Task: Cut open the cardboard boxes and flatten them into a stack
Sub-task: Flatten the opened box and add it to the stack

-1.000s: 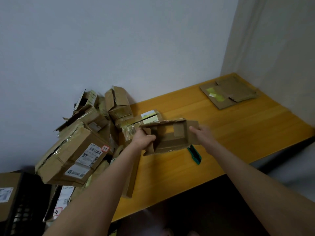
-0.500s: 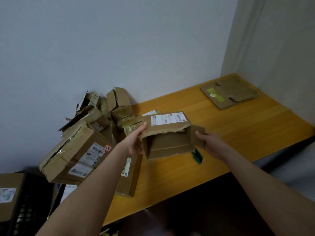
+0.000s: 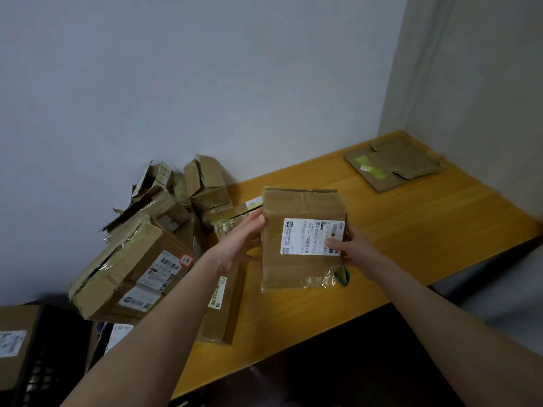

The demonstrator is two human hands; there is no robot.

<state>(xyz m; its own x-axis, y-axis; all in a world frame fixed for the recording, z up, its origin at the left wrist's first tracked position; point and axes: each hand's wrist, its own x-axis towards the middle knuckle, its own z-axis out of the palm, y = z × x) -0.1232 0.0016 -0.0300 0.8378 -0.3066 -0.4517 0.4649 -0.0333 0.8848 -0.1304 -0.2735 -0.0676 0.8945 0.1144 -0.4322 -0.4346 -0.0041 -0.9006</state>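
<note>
I hold a small brown cardboard box (image 3: 296, 207) above the wooden table (image 3: 411, 218), its taped face with a white shipping label turned toward me. My left hand (image 3: 239, 245) grips its left edge and my right hand (image 3: 351, 248) grips its right edge, thumb on the label. A green-handled cutter (image 3: 344, 277) lies on the table, mostly hidden behind the box's lower right corner. A heap of unopened boxes (image 3: 138, 259) sits at the table's left end. Flattened cardboard (image 3: 393, 163) lies in the far right corner.
A long narrow box (image 3: 223, 306) lies on the table under my left forearm. A black crate (image 3: 44, 356) with a carton stands at lower left. Walls close the table at the back and right. The table's front edge runs diagonally below my arms.
I have rotated the box in both hands: its open side faced me before, now the labelled, taped face does. It has also come slightly nearer.
</note>
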